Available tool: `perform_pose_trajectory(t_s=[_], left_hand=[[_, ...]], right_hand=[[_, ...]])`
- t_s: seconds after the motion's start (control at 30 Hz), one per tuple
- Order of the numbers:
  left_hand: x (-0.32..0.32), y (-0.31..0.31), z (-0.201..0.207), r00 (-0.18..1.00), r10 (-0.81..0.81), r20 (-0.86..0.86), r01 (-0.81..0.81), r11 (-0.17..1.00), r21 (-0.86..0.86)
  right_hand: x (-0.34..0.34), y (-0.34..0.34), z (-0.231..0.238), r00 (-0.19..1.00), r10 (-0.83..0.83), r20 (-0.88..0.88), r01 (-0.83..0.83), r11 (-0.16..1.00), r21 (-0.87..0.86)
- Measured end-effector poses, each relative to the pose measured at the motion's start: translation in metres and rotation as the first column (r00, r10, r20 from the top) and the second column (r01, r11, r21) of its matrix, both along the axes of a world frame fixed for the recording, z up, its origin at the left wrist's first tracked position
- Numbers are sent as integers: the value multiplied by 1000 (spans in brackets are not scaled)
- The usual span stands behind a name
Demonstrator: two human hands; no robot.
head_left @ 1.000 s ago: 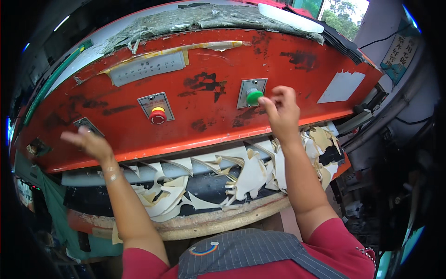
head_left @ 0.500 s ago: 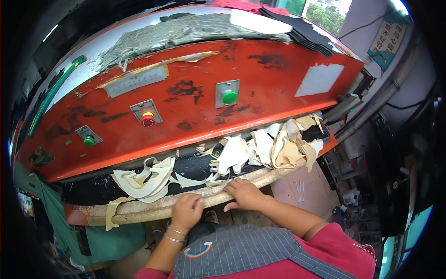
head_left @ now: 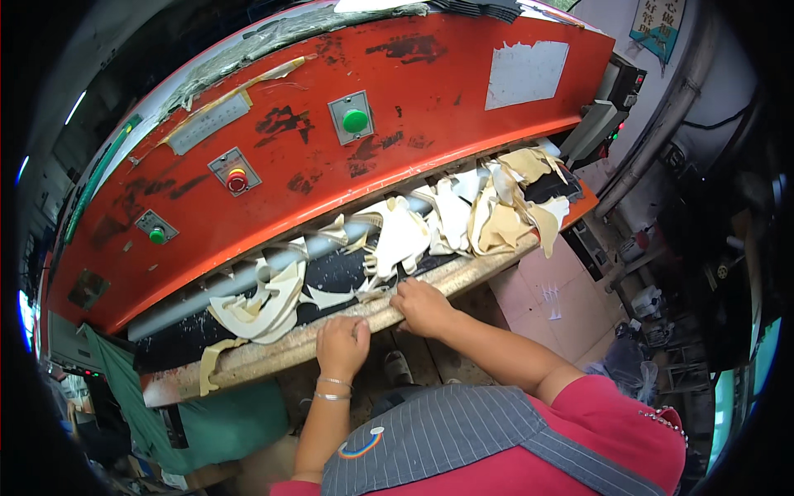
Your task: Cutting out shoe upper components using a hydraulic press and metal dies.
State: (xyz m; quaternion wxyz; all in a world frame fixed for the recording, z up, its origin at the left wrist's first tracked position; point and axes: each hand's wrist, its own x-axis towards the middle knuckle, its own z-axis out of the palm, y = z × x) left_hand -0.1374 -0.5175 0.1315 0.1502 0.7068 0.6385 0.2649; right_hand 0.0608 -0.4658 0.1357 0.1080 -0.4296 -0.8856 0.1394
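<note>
A long beige board [head_left: 459, 283] with a worn front edge lies under the red machine. My left hand [head_left: 342, 345] is closed over that front edge, left of the middle. Further right, my right hand [head_left: 423, 307] also curls its fingers over the edge; its thumb is partly hidden. On the board's black surface [head_left: 343, 270] lie cut scraps of sheet material: a curved cream scrap [head_left: 269, 310] near my left hand, white scraps [head_left: 401, 240] beyond my right hand, and crumpled tan scraps [head_left: 504, 223] at the right end. One tan strip [head_left: 212, 364] hangs over the front edge.
The red machine front [head_left: 413, 107] rises behind the board, with a green button [head_left: 355, 121], a red knob [head_left: 237, 180] and a smaller green button [head_left: 157, 236]. Green cloth [head_left: 223, 426] hangs at lower left. Small white scraps [head_left: 552, 302] lie on the tiled floor at right.
The view has shifted, and the red panel sits higher in it. More of a pale bar shows between panel and board. My right hand's fingers have curled further over the edge.
</note>
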Motion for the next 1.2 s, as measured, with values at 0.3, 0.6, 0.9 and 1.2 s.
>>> perform_pose_trajectory(t_s=[0.3, 0.6, 0.9, 1.2], left_hand=[[-40, -8, -10, 949, -109, 295, 176, 962, -211], [-20, 171, -39, 992, -61, 114, 27, 960, 277], [-12, 207, -102, 919, 248, -307, -135, 928, 347], [-10, 203, -109, 930, 257, -263, -161, 928, 337]], right_hand=[[29, 19, 1, 991, 114, -64, -130, 912, -389], [-43, 151, -51, 977, -171, -130, 209, 894, 395], [-52, 158, -89, 880, -445, -167, 453, 682, 574], [-35, 167, -66, 953, -289, 92, 203, 834, 514]])
